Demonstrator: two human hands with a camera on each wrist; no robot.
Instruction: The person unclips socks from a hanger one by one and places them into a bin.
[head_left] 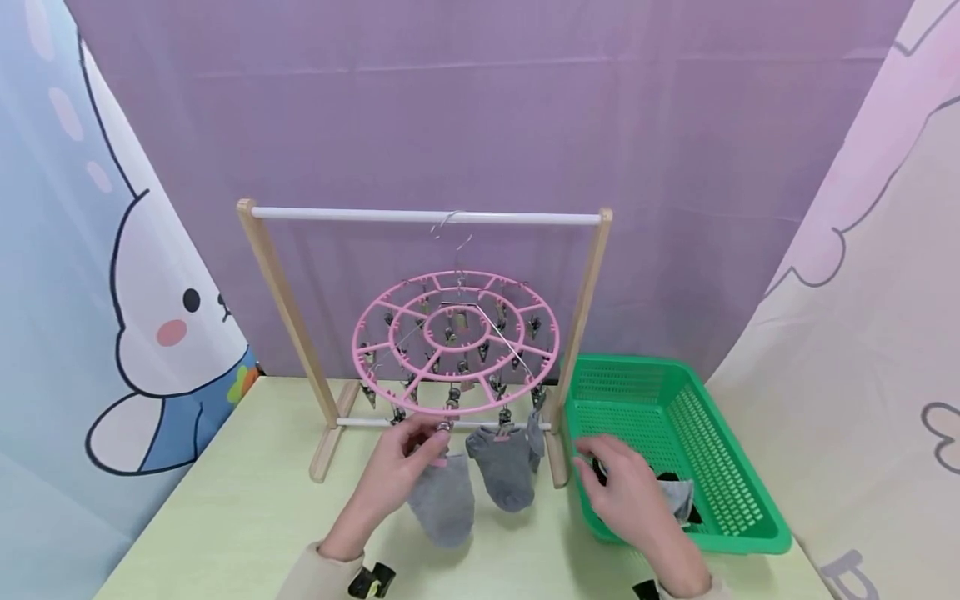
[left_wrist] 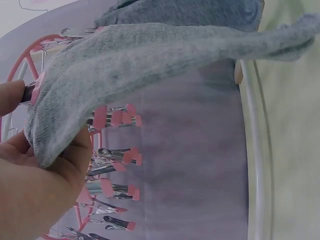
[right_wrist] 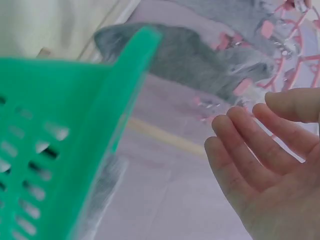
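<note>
Pinching, apparently, a clip (left_wrist: 35, 92) on a grey sock (head_left: 444, 508) with left hand (head_left: 393, 467); hovering, right hand (head_left: 622, 492) relaxed, near green basket (head_left: 630, 417)'s left edge.

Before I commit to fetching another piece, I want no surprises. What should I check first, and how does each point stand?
1. Light gray sock caught by the clip: ok, the pink tip sits on its edge.
2. Clip secure enough to leave: cannot tell; the left grip pinches it, so its hold alone is untested.
3. Left grip off the clip: not ok, not yet released.
4. Darker gray sock hung up: ok, it hangs from the pink hanger.
5. Right grip free: ok, it holds nothing.
6. More to fetch: ok, gray and black cloth lies in the green basket.
</note>
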